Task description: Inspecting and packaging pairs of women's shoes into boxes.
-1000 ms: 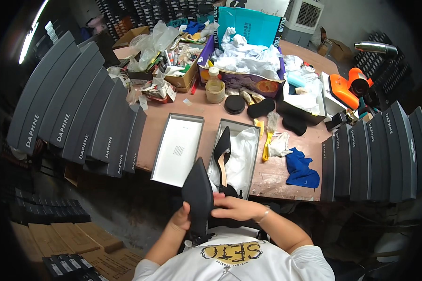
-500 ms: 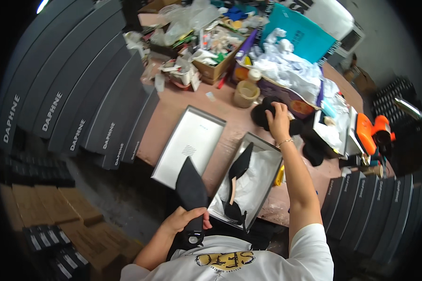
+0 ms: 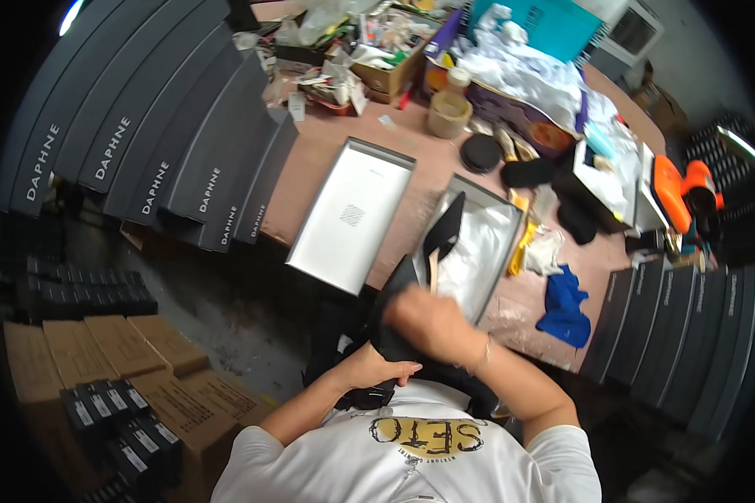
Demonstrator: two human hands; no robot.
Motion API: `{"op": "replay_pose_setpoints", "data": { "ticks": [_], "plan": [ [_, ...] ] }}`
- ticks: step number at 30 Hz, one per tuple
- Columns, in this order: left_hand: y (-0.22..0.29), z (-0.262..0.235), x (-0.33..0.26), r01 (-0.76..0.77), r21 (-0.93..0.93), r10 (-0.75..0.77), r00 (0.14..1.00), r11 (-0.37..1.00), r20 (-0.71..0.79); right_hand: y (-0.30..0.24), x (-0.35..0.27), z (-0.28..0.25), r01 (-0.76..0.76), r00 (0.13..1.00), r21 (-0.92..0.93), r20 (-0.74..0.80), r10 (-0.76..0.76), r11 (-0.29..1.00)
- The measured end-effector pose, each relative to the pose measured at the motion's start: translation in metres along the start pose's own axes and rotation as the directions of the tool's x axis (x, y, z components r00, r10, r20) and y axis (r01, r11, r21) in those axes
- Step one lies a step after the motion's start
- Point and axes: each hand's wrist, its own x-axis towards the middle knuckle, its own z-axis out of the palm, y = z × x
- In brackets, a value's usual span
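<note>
My left hand [image 3: 365, 367] is wrapped round the rear part of a black pointed shoe [image 3: 397, 281], held close to my body. Over that shoe is my right hand [image 3: 434, 323], smeared by motion. Its fingers are blurred, and whether anything is in them cannot be made out. Another black pointed shoe [image 3: 445, 226] lies on white paper [image 3: 476, 256] in the open shoebox [image 3: 502, 272], partly hidden by the held shoe and right hand. To its left sits the upturned box lid [image 3: 356, 180], white inside.
A round black pad [image 3: 481, 153] and a black oblong piece [image 3: 528, 173] lie behind the shoebox. At right are a blue cloth [image 3: 564, 306] and an orange tool [image 3: 669, 193]. Dark shoeboxes [image 3: 151, 159] are stacked left. Paper-filled containers [image 3: 554, 126] stand behind.
My right hand has left the black things at the back of the table and come down to the held shoe. The view has shifted, and the blue cloth now shows.
</note>
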Motion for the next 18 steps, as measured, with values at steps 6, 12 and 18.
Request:
{"op": "replay_pose_setpoints", "data": {
  "ticks": [6, 12, 18],
  "plan": [
    [-0.018, 0.010, -0.020, -0.070, 0.060, 0.078, 0.986, 0.996, -0.146, -0.041, -0.047, 0.019, 0.041, 0.990, 0.050, -0.134, -0.034, 0.998],
    [-0.016, 0.020, -0.029, -0.018, -0.004, 0.018, 0.999, 1.000, -0.040, -0.010, -0.008, 0.016, -0.214, 0.926, 0.071, -0.302, 0.225, 0.974],
    [-0.042, -0.010, -0.031, -0.185, -0.413, 0.230, 0.971, 0.892, 0.062, -0.029, -0.024, 0.042, -0.015, 0.970, 0.076, -0.243, 0.033, 0.997]
  ]
}}
